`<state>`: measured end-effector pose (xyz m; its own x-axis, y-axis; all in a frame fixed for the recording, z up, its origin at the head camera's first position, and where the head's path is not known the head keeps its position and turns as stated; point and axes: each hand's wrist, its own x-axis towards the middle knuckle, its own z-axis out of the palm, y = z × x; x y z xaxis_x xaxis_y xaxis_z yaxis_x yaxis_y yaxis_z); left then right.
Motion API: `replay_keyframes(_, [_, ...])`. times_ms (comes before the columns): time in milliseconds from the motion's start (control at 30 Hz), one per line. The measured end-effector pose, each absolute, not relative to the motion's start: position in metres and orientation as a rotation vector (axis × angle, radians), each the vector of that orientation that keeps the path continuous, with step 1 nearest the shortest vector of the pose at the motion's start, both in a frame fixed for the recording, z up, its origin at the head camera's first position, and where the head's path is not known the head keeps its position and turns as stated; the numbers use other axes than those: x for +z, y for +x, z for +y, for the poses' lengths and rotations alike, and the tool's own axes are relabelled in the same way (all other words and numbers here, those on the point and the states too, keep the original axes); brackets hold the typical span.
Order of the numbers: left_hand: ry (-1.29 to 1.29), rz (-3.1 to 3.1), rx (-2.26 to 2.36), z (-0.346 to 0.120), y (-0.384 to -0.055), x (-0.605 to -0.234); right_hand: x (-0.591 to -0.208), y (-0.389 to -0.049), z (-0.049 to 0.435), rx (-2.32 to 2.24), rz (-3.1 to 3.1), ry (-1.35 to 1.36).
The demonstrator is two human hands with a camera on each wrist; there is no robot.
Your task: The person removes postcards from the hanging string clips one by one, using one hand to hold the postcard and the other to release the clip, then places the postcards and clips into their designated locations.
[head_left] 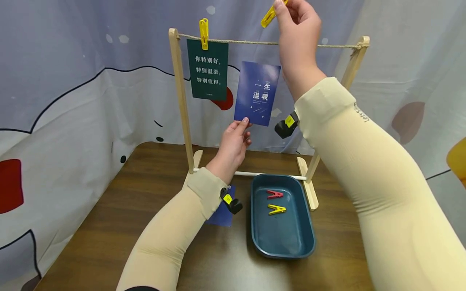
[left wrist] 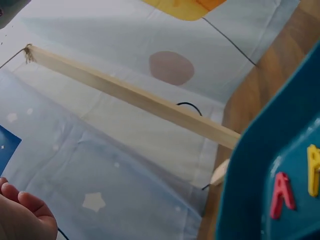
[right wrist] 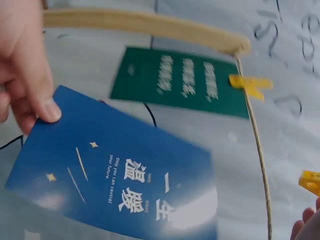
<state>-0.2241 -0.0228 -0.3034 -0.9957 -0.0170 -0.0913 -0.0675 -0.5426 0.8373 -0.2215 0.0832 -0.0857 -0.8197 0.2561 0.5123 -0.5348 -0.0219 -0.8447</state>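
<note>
My left hand pinches a blue card with white lettering by its lower left corner, thumb in front. The card's top edge sits a little below the rope in the head view. Above the rope, my right hand holds a yellow clothespin between thumb and fingers, tip pointing down left. To the left, a dark green card hangs from the rope under another yellow clothespin. In the right wrist view the blue card lies close in front of the green card.
A wooden frame carries the rope. In front of it stands a dark teal tray holding a red clothespin and a yellow clothespin. Another blue card lies on the table, partly under my left forearm. A patterned curtain hangs behind.
</note>
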Motion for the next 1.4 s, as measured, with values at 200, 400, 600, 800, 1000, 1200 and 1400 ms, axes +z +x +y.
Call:
replay_keyframes(200, [-0.163, 1.462, 2.698, -0.034, -0.210, -0.320, -0.119, -0.199, 0.091, 1.832, -1.784, 0.411])
replay_keyframes(400, [-0.241, 1.553, 2.562, -0.059, -0.189, -0.345, -0.169, -0.178, 0.112, 1.744, -1.986, 0.461])
replay_keyframes(600, [-0.299, 1.636, 2.435, -0.089, -0.165, -0.374, -0.227, -0.159, 0.141, 1.425, -2.386, 0.413])
replay_keyframes(800, [-0.379, 1.706, 2.305, -0.113, -0.141, -0.401, -0.283, -0.147, 0.166, 1.300, -2.669, 0.416])
replay_keyframes(1000, [-0.459, 1.710, 2.205, -0.130, -0.118, -0.428, -0.324, -0.131, 0.176, 1.224, -2.777, 0.485])
replay_keyframes(1200, [-0.500, 1.666, 2.137, -0.139, -0.102, -0.444, -0.354, -0.124, 0.182, 1.219, -2.856, 0.502])
replay_keyframes(1400, [-0.527, 1.558, 2.112, -0.142, -0.089, -0.454, -0.372, -0.122, 0.184, 1.224, -2.877, 0.530])
